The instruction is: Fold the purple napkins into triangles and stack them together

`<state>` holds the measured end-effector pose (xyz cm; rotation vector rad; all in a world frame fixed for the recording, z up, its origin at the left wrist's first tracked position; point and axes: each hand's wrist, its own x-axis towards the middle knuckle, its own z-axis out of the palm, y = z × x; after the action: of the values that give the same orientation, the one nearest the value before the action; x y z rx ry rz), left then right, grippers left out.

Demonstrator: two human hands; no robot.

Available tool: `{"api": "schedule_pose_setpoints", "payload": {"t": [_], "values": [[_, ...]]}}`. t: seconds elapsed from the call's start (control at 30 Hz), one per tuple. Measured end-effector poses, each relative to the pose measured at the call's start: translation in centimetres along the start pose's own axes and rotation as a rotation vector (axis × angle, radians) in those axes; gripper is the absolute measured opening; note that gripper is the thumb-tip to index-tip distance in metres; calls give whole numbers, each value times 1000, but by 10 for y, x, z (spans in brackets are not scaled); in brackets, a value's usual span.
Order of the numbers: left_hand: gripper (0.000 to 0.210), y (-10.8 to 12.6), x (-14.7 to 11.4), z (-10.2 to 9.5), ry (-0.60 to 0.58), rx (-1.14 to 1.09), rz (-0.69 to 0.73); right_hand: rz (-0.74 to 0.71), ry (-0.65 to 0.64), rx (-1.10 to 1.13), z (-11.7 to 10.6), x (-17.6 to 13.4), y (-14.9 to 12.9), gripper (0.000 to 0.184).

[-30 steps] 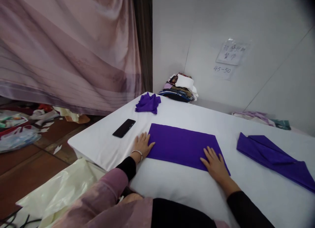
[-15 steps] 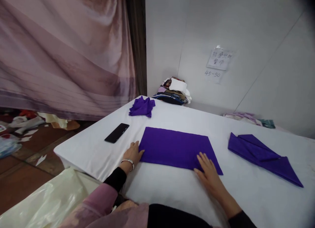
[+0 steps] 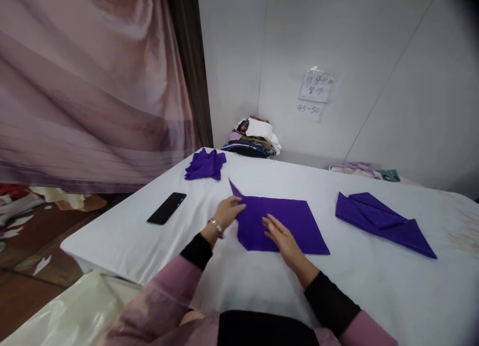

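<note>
A purple cloth napkin (image 3: 288, 221), folded to a rectangle, lies on the white-covered table (image 3: 224, 281) in front of me. My left hand (image 3: 227, 212) pinches its left end, which is raised and bending inward, with a pointed corner standing up at the back. On the middle of the cloth, my right hand (image 3: 282, 236) rests with its fingers stretched out. Off to the right lies a folded purple napkin (image 3: 385, 221) with pointed ends. A loose heap of purple cloth (image 3: 205, 164) sits at the table's far left corner.
A black phone (image 3: 166, 208) lies left of my hands. Behind the table are a pile of folded clothes (image 3: 254, 136) and more cloth (image 3: 355, 169) by the wall. A handwritten sign (image 3: 315, 86) hangs there. Pink drapery (image 3: 93, 86) hangs at left.
My left hand has taken the napkin's left end and lifted it inward, to the right. My right hand has slid left to the middle of the cloth. The view has shifted slightly right.
</note>
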<state>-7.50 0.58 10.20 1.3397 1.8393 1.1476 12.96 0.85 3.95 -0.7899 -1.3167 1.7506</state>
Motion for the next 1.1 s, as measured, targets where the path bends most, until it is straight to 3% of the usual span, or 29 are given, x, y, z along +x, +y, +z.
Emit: {"api": "schedule_pose_setpoints", "payload": {"t": [0.13,0.2,0.27,0.4,0.57,0.7,0.8,0.87,1.0,1.1], "values": [[25,50,-3,77,-177,-47,176,96,131,388,-20,15,-9,49],[30,56,-16,104,-342,-99,309,139,180,466,-42,11,-10,51],[31,46,-29,116,-403,-123,402,146,227,492,-65,2,-8,49],[24,3,-44,109,-231,15,436,160,266,470,-91,-15,-2,34],[25,-39,-55,88,-126,225,597,158,259,329,-84,-12,-1,29],[34,-47,-61,83,-141,349,692,146,202,191,-81,1,-13,45],[39,-46,-62,85,-178,407,743,83,212,132,-95,10,-30,56],[42,-46,-61,89,-214,438,765,97,275,72,-111,15,-37,65],[45,-51,-60,96,-289,489,775,281,483,-57,-140,16,-33,78],[47,-56,-59,99,-289,505,758,259,470,-69,-152,14,-21,84]]}}
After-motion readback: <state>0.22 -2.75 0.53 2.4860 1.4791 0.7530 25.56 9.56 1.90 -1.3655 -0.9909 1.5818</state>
